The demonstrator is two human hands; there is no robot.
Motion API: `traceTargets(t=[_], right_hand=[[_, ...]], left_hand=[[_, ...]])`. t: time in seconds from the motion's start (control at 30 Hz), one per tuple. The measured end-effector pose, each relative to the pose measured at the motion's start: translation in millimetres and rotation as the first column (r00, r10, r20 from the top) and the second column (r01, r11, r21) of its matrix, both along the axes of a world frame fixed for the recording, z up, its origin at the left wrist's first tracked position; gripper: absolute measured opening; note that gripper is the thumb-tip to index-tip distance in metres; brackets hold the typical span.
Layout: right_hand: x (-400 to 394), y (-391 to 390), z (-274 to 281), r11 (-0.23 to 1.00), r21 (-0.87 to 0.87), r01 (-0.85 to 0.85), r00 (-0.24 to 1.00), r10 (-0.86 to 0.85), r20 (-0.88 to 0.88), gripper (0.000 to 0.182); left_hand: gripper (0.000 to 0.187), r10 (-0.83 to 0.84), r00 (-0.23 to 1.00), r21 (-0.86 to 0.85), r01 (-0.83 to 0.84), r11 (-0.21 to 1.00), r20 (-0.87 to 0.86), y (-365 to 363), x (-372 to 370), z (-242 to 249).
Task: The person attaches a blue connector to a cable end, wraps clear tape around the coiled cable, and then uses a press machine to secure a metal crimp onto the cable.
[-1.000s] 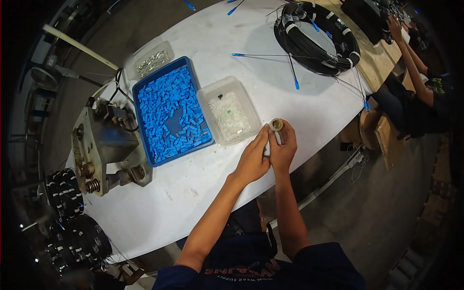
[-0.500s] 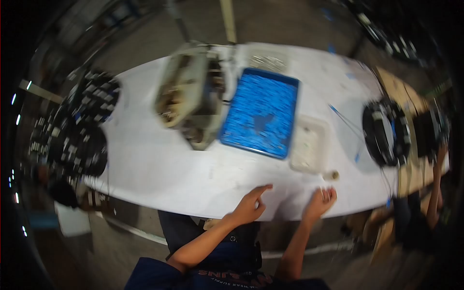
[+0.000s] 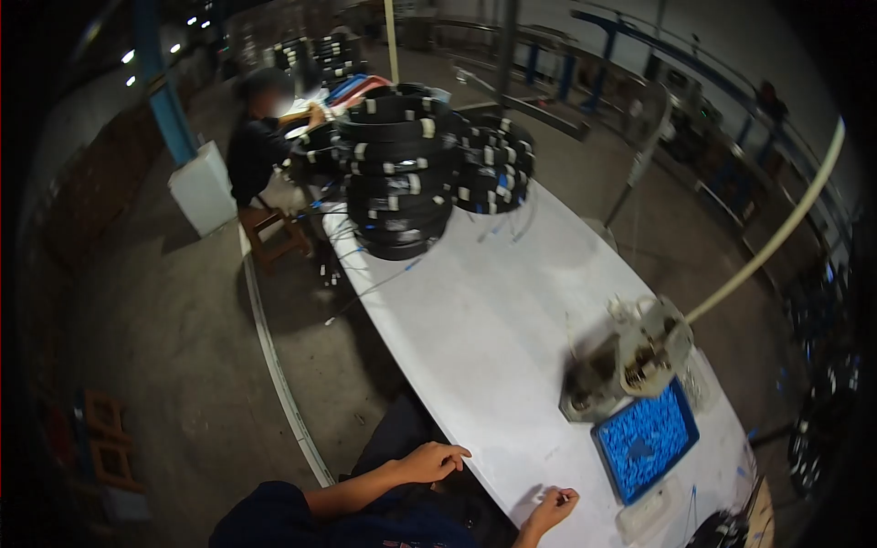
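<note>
My left hand (image 3: 433,462) hovers at the table's near edge, fingers loosely bent and apart, with nothing visible in it. My right hand (image 3: 554,508) is over the white tabletop (image 3: 493,338), its fingers curled together. Whatever the fingertips hold, if anything, is too small to make out. Closest to the right hand are a blue tray (image 3: 598,447) filled with small blue pieces (image 3: 653,427) and a pale plastic tray (image 3: 642,513). Behind the blue tray stands a grey machine (image 3: 630,361) with an open hopper.
Tall stacks of black coiled cables (image 3: 397,183) stand at the table's far end, loose ends hanging over its edge. Another person (image 3: 260,137) sits beyond them, near a wooden stool (image 3: 272,236). More black coils (image 3: 722,530) lie at bottom right.
My view has swung left and up, bringing the far coil stacks and the other person into sight. The trays and machine now appear at lower right. Both hands stay near the table edge.
</note>
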State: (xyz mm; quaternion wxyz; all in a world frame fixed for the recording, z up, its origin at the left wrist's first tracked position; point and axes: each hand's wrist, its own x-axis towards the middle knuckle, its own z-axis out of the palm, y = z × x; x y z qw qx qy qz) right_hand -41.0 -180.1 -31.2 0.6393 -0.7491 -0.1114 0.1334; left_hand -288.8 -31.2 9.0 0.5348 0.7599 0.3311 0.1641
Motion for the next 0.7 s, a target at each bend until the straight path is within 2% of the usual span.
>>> traceTargets(t=[0.03,0.1,0.17,0.2,0.3,0.4,0.47,0.53,0.6,0.7], right_hand=[[-10,18,3,0.999,0.005,-0.040,0.999,0.040,0.014,0.012],[-31,50,13,0.975,0.055,-0.216,0.973,0.220,-0.073,0.016],[-48,84,20,0.950,0.024,-0.310,0.947,0.311,-0.079,0.017],[-56,99,24,0.928,-0.010,-0.372,0.924,0.370,-0.096,0.018],[-72,144,42,0.835,0.064,-0.547,0.818,0.549,-0.173,0.017],[-88,198,76,0.750,0.105,-0.653,0.715,0.656,-0.244,0.015],[-92,238,90,0.660,0.129,-0.740,0.624,0.745,-0.236,0.013],[-94,286,112,0.591,0.148,-0.793,0.560,0.803,-0.202,0.013],[-91,340,129,0.519,0.239,-0.820,0.481,0.853,-0.203,0.012],[-93,421,179,0.456,0.488,-0.744,0.345,0.888,-0.305,0.006]], left_hand=[[0.039,0.013,1.000,-0.037,-0.013,0.999,0.002,2,-6,3],[0.040,0.061,0.998,-0.040,-0.060,0.997,0.028,4,-17,9],[0.040,0.069,0.997,-0.043,-0.067,0.997,0.030,12,-27,11],[0.040,0.088,0.996,-0.045,-0.086,0.995,0.036,17,-35,11],[0.038,0.119,0.992,0.021,-0.120,0.992,0.045,40,-62,3],[0.030,0.296,0.950,-0.058,-0.291,0.955,0.101,79,-93,17],[0.026,0.447,0.858,-0.145,-0.423,0.894,0.252,112,-115,18],[0.023,0.573,0.753,-0.206,-0.535,0.819,0.324,150,-136,37],[0.020,0.651,0.655,-0.223,-0.618,0.754,0.384,192,-157,60],[0.020,0.729,0.529,-0.257,-0.703,0.663,0.434,253,-184,111]])
